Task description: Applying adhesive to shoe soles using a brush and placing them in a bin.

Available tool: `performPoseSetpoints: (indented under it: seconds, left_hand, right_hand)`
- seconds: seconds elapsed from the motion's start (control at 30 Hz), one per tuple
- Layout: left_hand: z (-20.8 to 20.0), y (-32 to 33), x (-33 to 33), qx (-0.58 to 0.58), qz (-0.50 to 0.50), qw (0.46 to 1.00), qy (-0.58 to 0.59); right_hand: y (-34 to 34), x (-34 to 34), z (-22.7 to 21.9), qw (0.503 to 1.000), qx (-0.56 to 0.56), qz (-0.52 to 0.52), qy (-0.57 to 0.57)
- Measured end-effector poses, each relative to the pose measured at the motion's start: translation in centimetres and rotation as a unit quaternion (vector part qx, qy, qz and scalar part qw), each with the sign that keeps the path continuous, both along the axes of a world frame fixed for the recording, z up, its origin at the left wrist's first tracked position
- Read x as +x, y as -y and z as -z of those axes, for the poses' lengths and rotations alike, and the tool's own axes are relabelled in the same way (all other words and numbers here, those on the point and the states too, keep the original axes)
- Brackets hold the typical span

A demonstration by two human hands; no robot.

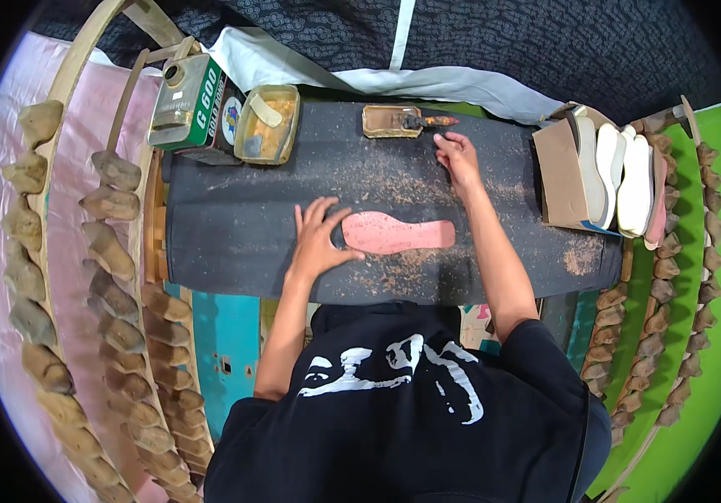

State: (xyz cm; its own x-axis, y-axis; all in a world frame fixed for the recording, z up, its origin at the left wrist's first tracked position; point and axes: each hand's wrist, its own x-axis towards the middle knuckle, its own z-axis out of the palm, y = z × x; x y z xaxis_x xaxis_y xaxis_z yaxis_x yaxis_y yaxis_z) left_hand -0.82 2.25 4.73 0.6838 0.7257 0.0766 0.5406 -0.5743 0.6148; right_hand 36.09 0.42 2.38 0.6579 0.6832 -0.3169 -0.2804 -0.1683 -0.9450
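A pink insole (396, 233) lies flat on the dark-covered table, its wide end to the left. My left hand (320, 239) rests beside that wide end, fingers spread and thumb close along the near edge. Further out, a small rectangular tray (369, 131) holds brown residue. A brush (429, 121) lies over the tray's right end, its handle pointing right. Just below the handle is my right hand (459, 159), fingers partly bent and slightly apart, with nothing visible in them.
Brown crumbs (411, 272) are scattered over the table cloth (235, 243). At the back left stand a metal can (186, 101) and a yellowish tub (249, 152) with scraps. A cardboard box (560, 172) of white soles (635, 184) stands right. Racks of wooden shoe lasts (111, 250) flank both sides.
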Motion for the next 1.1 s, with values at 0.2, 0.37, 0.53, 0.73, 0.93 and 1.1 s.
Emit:
performPoseSetpoints:
  seconds: [0.2, 0.37, 0.53, 0.73, 0.93, 1.1]
  left_hand:
    - [2.7, -0.1, -0.3, 0.027, 0.014, 0.999, 0.020]
    - [3.0, -0.4, -0.3, 0.043, 0.005, 0.998, 0.039]
    - [3.1, -0.3, -0.1, 0.057, 0.000, 0.998, 0.042]
    - [2.9, -0.2, -0.2, 0.057, -0.003, 0.997, 0.047]
    - [2.5, -0.1, 0.0, 0.079, 0.009, 0.997, 0.024]
    - [2.7, 0.2, 0.2, 0.076, 0.010, 0.997, 0.019]
  right_hand:
    - [-5.5, -0.6, -0.1, 0.994, -0.034, -0.016, 0.105]
    - [-6.3, -4.1, -7.5, 0.920, -0.008, -0.062, 0.386]
    - [-5.3, -4.8, -10.1, 0.863, 0.080, -0.089, 0.491]
    - [-0.9, -5.3, -12.0, 0.902, 0.085, -0.033, 0.421]
    - [8.5, -10.9, -6.4, 0.915, 0.040, -0.129, 0.380]
    - [11.4, -13.9, -3.1, 0.929, 0.044, -0.126, 0.346]
